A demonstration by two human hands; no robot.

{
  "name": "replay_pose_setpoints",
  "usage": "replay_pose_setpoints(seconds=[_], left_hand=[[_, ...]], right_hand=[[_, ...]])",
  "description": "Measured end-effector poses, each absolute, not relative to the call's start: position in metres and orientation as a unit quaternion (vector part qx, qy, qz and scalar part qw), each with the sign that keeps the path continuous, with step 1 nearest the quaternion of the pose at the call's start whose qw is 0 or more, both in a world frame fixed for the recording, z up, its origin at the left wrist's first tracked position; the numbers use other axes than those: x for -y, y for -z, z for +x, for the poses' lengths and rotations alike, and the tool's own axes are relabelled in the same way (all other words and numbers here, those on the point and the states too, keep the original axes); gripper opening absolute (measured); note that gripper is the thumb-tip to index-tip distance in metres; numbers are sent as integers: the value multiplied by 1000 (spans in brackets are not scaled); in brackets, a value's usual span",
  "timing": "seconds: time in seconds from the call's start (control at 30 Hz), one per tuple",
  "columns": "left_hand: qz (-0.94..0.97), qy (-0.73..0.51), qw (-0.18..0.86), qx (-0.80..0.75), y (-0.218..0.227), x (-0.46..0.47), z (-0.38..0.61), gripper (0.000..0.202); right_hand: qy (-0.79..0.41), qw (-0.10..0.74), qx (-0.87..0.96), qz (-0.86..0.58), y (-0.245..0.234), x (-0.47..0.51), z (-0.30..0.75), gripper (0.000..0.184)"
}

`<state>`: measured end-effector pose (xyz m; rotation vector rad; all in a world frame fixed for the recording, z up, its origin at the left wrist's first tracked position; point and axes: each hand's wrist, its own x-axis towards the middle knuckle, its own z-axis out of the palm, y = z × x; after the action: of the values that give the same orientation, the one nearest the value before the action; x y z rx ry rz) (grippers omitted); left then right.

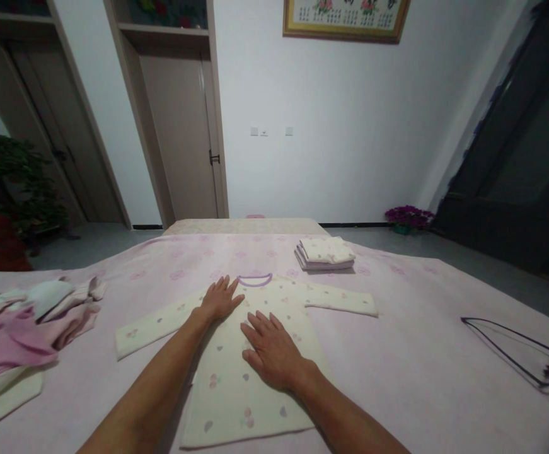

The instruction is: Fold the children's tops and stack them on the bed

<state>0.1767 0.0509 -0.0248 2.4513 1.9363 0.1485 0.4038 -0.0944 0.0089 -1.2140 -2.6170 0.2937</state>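
A cream long-sleeved child's top [227,391] lies spread flat, its sleeves out to both sides. It has a lilac neckline and a print of small hearts and cherries. My left hand [220,297] rests on the shoulder left of the neckline, fingers stretched out. On the middle of the chest my right hand [273,350] lies flat with its fingers spread. Neither hand grips the fabric. My forearms cover parts of the left side and the lower right of the top.
A pink patterned cloth [411,340] covers the surface. Beyond the right sleeve sits a stack of folded clothes [327,253]. A loose heap of clothes [19,334] lies at the left. A dark, thin-framed looped object [510,347] is at the right.
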Motion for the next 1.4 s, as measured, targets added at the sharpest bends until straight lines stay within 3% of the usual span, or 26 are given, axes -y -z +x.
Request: replay_pose_setpoints(seconds=[0.23,0.5,0.93,1.23,1.4], left_hand=[[745,-23,-7,-667,19,-53,160,73],[756,-92,-114,-638,27,-29,176,48],[763,-100,-115,-628,31,-39,170,48],[755,-82,-116,-640,29,-37,170,50],[744,-79,-114,-654,28,-36,171,50]], right_hand=[[-107,137,895,-410,-9,97,406,55],[-66,180,840,-508,-3,67,413,59],[-92,39,796,-597,1,-52,434,69],[-95,24,776,-623,0,-75,453,68],[-42,70,752,-654,-6,-61,454,66]])
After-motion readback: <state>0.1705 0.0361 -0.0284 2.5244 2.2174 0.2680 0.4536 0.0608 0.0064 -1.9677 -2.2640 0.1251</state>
